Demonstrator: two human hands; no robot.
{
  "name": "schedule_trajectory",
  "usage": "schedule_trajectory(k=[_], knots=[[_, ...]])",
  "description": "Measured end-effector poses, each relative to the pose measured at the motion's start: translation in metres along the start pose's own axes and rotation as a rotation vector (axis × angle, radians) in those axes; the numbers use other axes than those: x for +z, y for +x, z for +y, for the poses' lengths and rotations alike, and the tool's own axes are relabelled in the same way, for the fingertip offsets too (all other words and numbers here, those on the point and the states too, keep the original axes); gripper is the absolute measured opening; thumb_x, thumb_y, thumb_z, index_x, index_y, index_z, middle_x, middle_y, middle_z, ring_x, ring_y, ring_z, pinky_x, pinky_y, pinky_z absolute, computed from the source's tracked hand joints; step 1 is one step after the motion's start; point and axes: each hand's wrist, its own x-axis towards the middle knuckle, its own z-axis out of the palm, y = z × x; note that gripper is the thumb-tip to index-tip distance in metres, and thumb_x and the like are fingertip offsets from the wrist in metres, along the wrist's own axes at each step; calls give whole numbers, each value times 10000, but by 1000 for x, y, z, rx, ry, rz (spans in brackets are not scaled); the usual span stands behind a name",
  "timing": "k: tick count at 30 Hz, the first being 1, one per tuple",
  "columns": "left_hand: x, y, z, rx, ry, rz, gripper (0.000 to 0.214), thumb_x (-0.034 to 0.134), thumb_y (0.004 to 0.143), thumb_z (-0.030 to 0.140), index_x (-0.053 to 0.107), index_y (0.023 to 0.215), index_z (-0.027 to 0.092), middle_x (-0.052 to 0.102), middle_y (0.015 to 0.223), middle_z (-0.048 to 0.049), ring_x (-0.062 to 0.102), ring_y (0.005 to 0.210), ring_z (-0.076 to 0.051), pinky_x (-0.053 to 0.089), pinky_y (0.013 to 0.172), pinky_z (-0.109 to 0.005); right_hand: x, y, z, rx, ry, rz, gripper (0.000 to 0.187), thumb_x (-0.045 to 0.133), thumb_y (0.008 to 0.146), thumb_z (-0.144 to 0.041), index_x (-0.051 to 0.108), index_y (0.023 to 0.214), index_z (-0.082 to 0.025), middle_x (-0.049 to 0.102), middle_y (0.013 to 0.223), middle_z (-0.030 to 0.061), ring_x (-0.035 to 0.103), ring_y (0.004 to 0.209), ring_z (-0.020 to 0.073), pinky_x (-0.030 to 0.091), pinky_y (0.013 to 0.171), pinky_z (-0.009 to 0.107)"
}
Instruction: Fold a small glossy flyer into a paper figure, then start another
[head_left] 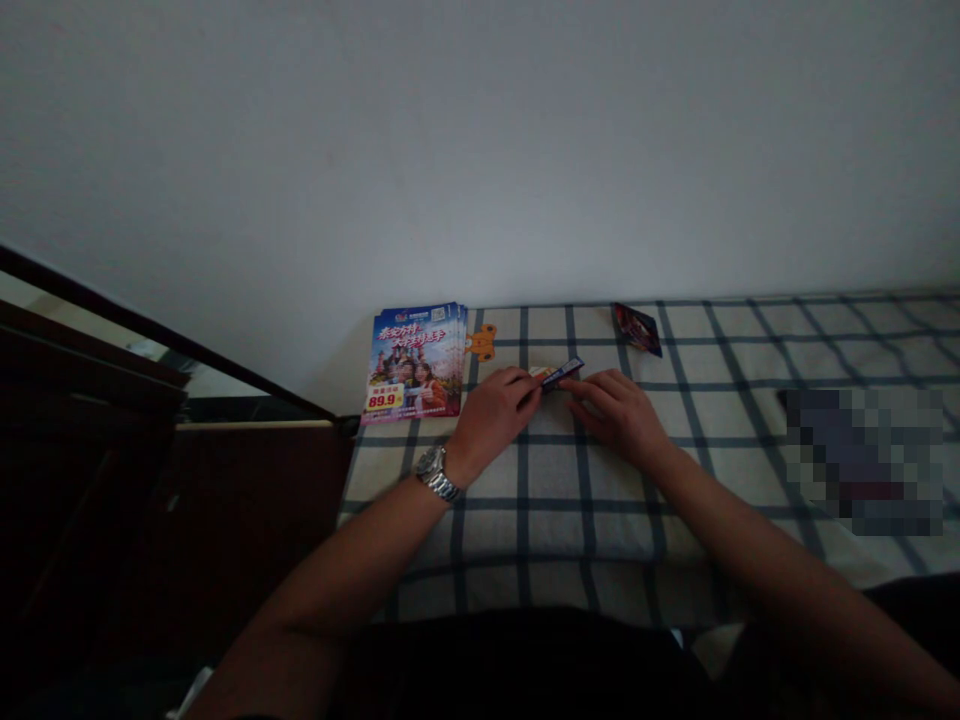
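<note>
Between my two hands is a small folded paper leaflet (562, 372), dark blue with some white and yellow, low over the checked cloth. My left hand (501, 412), with a metal watch on its wrist, pinches the leaflet's left end. The fingertips of my right hand (616, 412) close on its right part. To the left lies a stack of printed flyers (412, 365) with a castle picture and "89.9" on top. A separate folded dark flyer (637, 329) rests beyond my right hand, near the wall.
A checked cloth (551, 495) covers the surface, which meets a plain wall (525, 150). An orange bear shape (481, 343) is beside the flyer stack. At the right lies a pixelated, blurred-out object (862, 462). Dark wooden furniture (247, 500) stands at the left.
</note>
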Motion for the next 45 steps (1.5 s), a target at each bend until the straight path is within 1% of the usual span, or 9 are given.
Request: schedule_trajectory(k=[5,12,14,20,25,30,34,38,45], knots=[[-1,1,2,-1,-23,9,188,587,1050,249,740,1138,186,726,1105,-61,683,1012,-195,587,916,-348,3,2,-3,-74,7,-125,414,554,1051,-274,603,1462,-265,742,1146,108,666,1009,283,575,904,453],[-1,1,5,-7,-12,49,159,602,1040,241,742,1086,183,736,1070,-58,688,981,-189,581,889,-332,6,3,-4,-90,-5,-99,296,586,1025,-228,673,1308,-233,737,1259,127,678,1147,302,579,987,477],[-1,1,6,-2,-6,55,150,606,1037,234,736,1094,185,740,1073,-55,689,987,-190,576,902,-333,8,3,-4,-99,-13,-90,284,596,1021,-229,667,1296,-224,737,1253,133,683,1145,302,585,982,474],[1,0,9,19,-1,54,160,597,1042,241,728,1119,188,757,1065,-52,708,977,-192,579,884,-325,8,5,-6,-87,-19,-84,377,581,1031,-228,599,1407,-234,728,1252,135,686,1129,291,596,985,468],[1,1,11,30,-13,49,166,590,1045,238,716,1144,190,750,1069,-52,710,974,-184,581,883,-311,6,7,-8,-82,5,-61,268,547,1049,-220,660,1291,-202,742,1182,138,695,1085,282,602,956,446],[-2,1,17,87,-19,-4,190,604,1022,200,669,1198,172,716,1106,-64,687,1007,-196,583,892,-317,4,6,-7,-71,12,-32,225,548,1049,-216,688,1225,-209,750,1106,130,705,1018,266,608,897,416],[-3,0,18,85,27,-44,238,609,1009,199,618,1247,183,686,1087,-66,672,988,-203,582,857,-323,4,5,-6,-89,-13,-36,212,548,1049,-211,681,1213,-200,743,1103,132,696,1007,267,606,871,406],[-5,-1,19,69,81,-74,218,544,1029,173,580,1244,199,658,1041,-49,654,934,-183,562,793,-295,3,5,-8,-101,-28,-52,217,533,1048,-186,672,1215,-198,733,1140,136,686,1015,265,599,872,402],[-14,2,21,135,242,-131,123,554,1047,221,651,1122,222,638,1089,-52,624,876,-171,503,647,-267,0,7,-7,-122,-79,-71,178,534,1042,-180,690,1125,-195,733,1068,123,682,973,263,595,843,389]])
